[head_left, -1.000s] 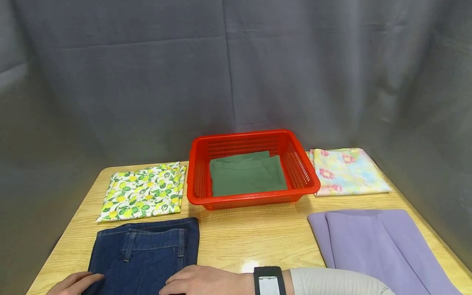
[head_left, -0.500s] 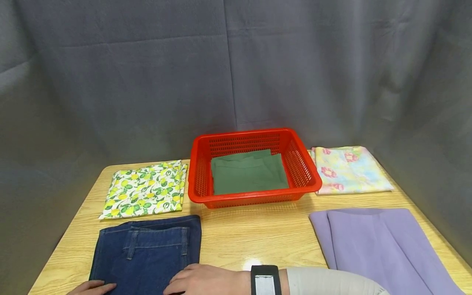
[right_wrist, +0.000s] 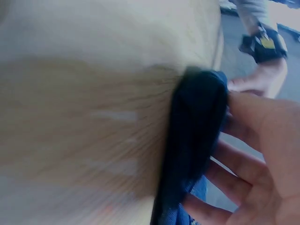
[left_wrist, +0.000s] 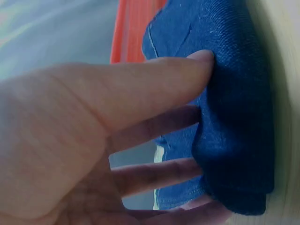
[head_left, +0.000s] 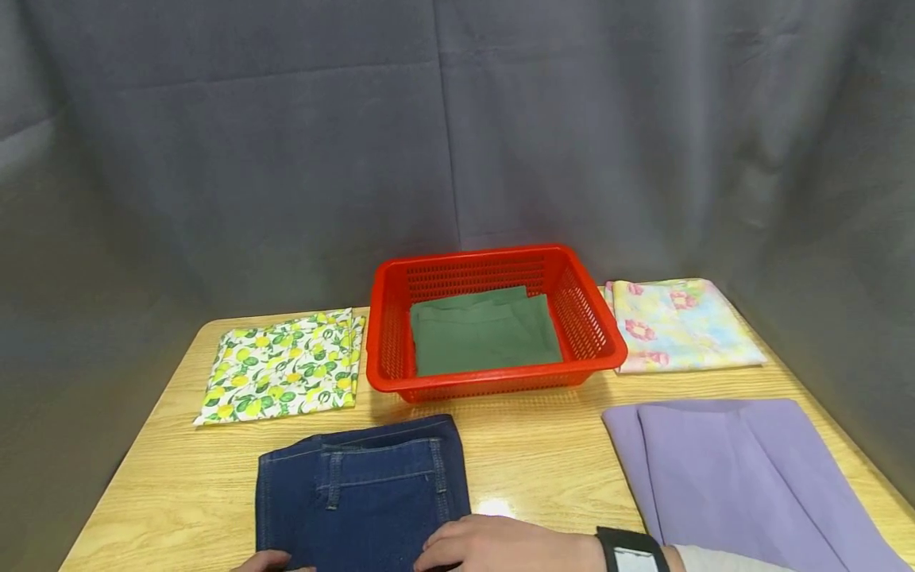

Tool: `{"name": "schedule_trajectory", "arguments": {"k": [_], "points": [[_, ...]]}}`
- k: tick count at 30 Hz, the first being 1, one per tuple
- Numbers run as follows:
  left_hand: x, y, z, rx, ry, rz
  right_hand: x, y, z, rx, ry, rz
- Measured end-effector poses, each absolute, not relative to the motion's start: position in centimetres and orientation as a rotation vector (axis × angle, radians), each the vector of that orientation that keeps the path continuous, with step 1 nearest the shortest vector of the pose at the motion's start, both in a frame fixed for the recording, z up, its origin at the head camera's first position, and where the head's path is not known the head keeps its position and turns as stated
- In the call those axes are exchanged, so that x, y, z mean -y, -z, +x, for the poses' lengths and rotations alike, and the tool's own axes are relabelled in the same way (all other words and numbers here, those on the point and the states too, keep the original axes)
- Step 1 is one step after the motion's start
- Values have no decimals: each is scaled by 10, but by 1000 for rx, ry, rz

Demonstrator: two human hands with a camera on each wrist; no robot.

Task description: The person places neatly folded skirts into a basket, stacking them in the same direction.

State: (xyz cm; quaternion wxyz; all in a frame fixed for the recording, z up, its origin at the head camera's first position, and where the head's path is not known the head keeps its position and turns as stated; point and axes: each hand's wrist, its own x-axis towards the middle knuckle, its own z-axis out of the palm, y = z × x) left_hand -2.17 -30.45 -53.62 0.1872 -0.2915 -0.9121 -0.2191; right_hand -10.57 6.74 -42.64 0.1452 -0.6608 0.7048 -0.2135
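A folded piece of dark blue denim with belt loops [head_left: 382,512], apparently jeans, lies at the front of the table. My left hand [head_left: 266,562] touches its near left part, mostly below the head view's edge. In the left wrist view, that hand's thumb and spread, fairly straight fingers rest against a thick denim fold [left_wrist: 234,140]. On the near right part lies my right hand [head_left: 500,544]. Its fingertips meet the denim edge [right_wrist: 192,136] in the right wrist view, the fingers extended rather than wrapped round it. The undersides of the cloth are hidden.
Behind stands a red basket [head_left: 493,375] holding folded green cloth [head_left: 486,334]. Lemon-print cloth [head_left: 282,365] lies back left, floral pastel cloth [head_left: 682,326] back right. Purple cloth [head_left: 736,477] covers the right front of the wooden table [head_left: 171,485]. Grey curtains [head_left: 300,159] enclose it.
The folded denim has slid to the right across the table, mostly in the last half second. Both hands have moved right along with it. The basket and other cloths stay put.
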Motion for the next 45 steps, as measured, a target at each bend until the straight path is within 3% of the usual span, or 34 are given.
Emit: {"name": "schedule_trajectory", "arguments": {"k": [3, 7, 19, 26, 29, 33, 37, 42, 45], "points": [[278, 516, -35, 2313, 464, -1178, -96, 429, -106, -2073, 686, -1996], [243, 493, -46, 2313, 526, -1270, -128, 437, -106, -2127, 819, -2102], [167, 469, -42, 2804, 582, -972, -187, 445, -101, -2298, 969, -2091], [174, 464, -52, 2874, 723, -1064, -197, 443, -104, -2298, 1011, -2033], [193, 453, -57, 3063, 929, -880, -209, 440, -107, -2346, 1109, -1823], [221, 444, -53, 3145, 1370, -232, -236, 436, -110, -2390, 1292, -1339], [241, 446, -51, 2931, 1880, 327, -260, 438, -118, -2023, 1591, -855], [252, 447, -55, 2742, 2152, 548, -272, 434, -127, -1572, 1741, -251], [248, 444, -60, 2635, 2388, 588, -269, 432, -129, -1454, 1745, -107]]}}
